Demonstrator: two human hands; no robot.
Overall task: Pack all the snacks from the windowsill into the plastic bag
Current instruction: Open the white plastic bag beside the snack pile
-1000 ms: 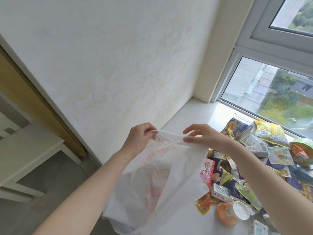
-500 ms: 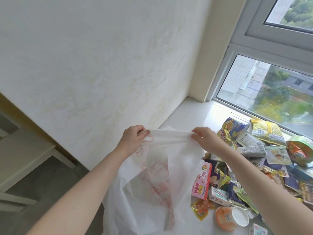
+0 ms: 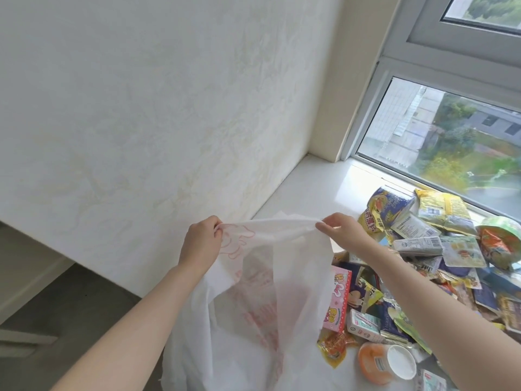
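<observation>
A white plastic bag [image 3: 253,320] with faded red print hangs in front of me, its top edge stretched taut. My left hand [image 3: 201,244] grips the left end of that edge. My right hand [image 3: 342,234] pinches the right end between thumb and fingers. To the right, a heap of snacks [image 3: 439,258] covers the white windowsill [image 3: 310,187]: a pink box [image 3: 337,301], a blue and yellow packet [image 3: 386,207], an orange cup with a white lid [image 3: 386,362], a small orange pouch [image 3: 334,348] and several more packets.
A pale textured wall [image 3: 155,108] runs along the left of the sill. The window [image 3: 451,131] closes off the back. A dark floor [image 3: 64,314] and pale furniture [image 3: 25,266] lie lower left. Bare sill shows between the bag and the window corner.
Both hands have pulled apart, stretching the bag's top edge wider and tauter. The bag hangs longer below them. The view has shifted slightly.
</observation>
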